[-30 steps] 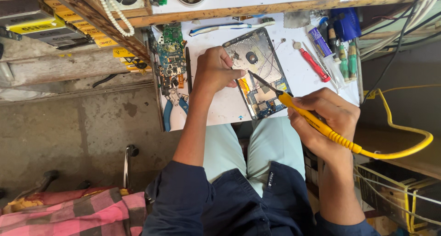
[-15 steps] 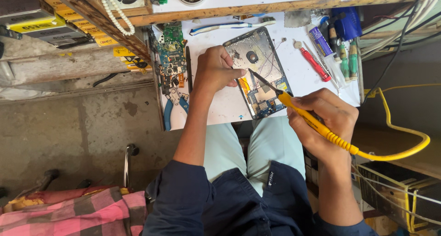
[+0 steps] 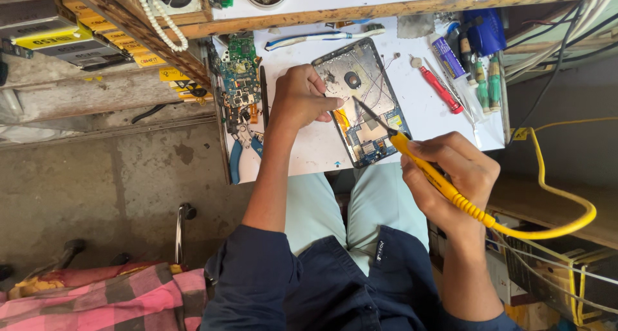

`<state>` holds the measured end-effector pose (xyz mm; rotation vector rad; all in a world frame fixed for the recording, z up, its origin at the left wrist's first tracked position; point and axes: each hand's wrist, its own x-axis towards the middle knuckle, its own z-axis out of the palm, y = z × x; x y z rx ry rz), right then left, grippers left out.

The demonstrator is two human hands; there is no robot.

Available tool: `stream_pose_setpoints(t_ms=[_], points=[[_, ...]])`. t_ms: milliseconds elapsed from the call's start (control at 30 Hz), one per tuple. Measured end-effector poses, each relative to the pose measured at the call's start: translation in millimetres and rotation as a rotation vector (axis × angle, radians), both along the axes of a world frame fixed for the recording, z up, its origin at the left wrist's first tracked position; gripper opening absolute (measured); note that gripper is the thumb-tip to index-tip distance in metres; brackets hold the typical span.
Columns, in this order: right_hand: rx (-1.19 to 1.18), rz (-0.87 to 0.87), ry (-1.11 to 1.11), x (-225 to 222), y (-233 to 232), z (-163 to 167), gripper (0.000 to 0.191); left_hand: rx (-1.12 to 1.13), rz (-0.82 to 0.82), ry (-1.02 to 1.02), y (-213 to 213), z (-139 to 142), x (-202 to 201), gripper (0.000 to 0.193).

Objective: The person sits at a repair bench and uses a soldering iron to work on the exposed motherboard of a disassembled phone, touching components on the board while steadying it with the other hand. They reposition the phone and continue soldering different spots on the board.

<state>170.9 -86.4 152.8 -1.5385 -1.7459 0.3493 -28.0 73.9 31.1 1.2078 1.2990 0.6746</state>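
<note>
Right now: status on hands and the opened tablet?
Left hand steadies opened tablet. Right hand grips yellow soldering iron, tip over the board. Nothing blocking.

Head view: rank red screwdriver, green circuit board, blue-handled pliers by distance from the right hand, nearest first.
From the right hand:
1. Red screwdriver: just above the hand, right part of the white mat.
2. Blue-handled pliers: across the mat, at its left edge.
3. Green circuit board: upper left corner of the mat, farthest.

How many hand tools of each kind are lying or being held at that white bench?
Soldering iron, yellow, in the right hand: 1
Screwdrivers, red and green: 3
Pliers, blue grips: 1
Toothbrush: 1
Total: 6
The left hand rests on the opened tablet.
</note>
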Motion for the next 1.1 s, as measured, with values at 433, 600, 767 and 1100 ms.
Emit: stream_pose_setpoints(t_ms=[433, 600, 767, 1100], points=[[-0.002, 0.024, 0.021, 1.0, 1.7, -0.4, 0.016, -0.011, 0.006, -0.008, 0.5, 2.3, -0.2, 0.038], [-0.005, 0.031, 0.019, 0.9, 3.7, -1.6, 0.016, -0.025, 0.011, -0.020, -0.4, 2.7, 0.1, 0.038], [-0.016, 0.040, 0.032, 0.6, 5.2, 0.0, 0.016, -0.003, 0.025, -0.037, -2.1, 1.1, -0.7, 0.037], [-0.023, 0.054, 0.032, -1.4, 5.9, 3.1, 0.017, 0.007, 0.062, -0.067, -6.1, -1.9, 0.2, 0.032]])
